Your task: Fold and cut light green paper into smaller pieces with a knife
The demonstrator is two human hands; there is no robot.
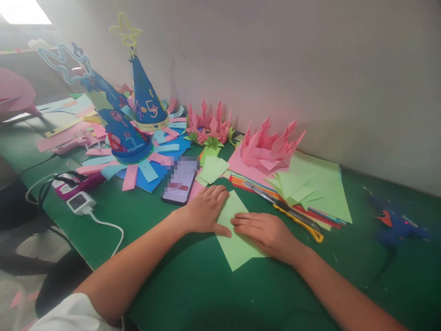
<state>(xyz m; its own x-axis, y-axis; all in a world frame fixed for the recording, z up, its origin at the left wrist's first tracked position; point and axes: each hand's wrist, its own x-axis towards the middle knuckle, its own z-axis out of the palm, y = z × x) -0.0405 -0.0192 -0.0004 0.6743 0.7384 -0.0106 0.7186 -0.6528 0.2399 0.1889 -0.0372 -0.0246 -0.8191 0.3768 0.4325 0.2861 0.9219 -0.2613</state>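
A light green sheet of paper lies on the green table in front of me. My left hand rests flat on its left part, fingers stretched out and thumb pointing right along the sheet. My right hand lies flat on the sheet's right part, fingers together and pointing left, fingertips close to the left thumb. Neither hand grips anything.
A phone lies just beyond my left hand. A yellow utility knife rests on a stack of coloured paper. Pink paper crowns, blue cone hats, a blue glue gun and a charger with cable surround them.
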